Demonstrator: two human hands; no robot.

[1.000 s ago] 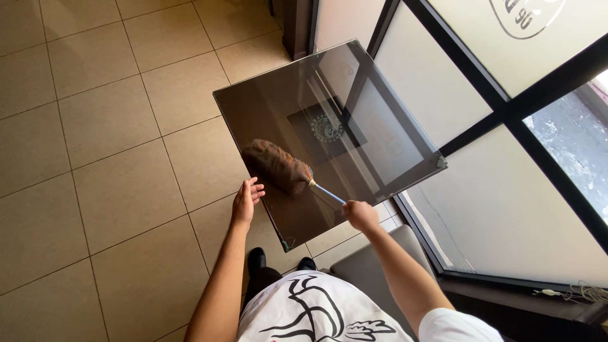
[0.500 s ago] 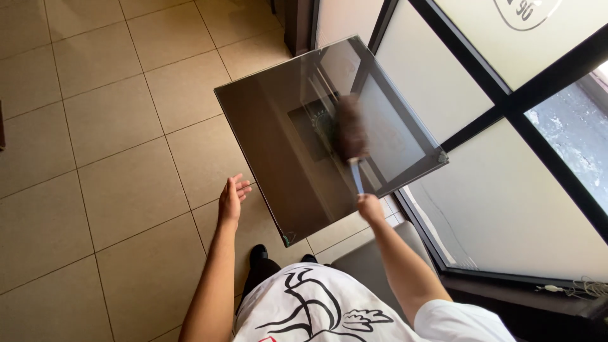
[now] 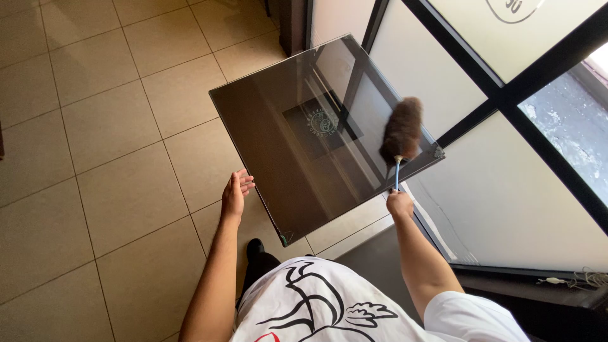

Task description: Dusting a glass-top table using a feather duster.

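A square dark glass table top [image 3: 285,158] fills the middle of the head view. My right hand [image 3: 399,204] grips the blue handle of a brown fluffy duster [image 3: 402,131], whose head rests near the table's right corner. My left hand [image 3: 235,193] hovers open at the table's left edge, fingers apart, holding nothing.
Beige tiled floor [image 3: 114,158] spreads to the left. Black-framed frosted windows [image 3: 506,95] run along the right, close to the table. A grey seat [image 3: 373,259] sits below the table by my legs. Cables [image 3: 570,278] lie on the sill at lower right.
The duster swept from the table's near-left area across the middle to the right corner. My right hand followed to the right. My left hand stayed open by the left edge.
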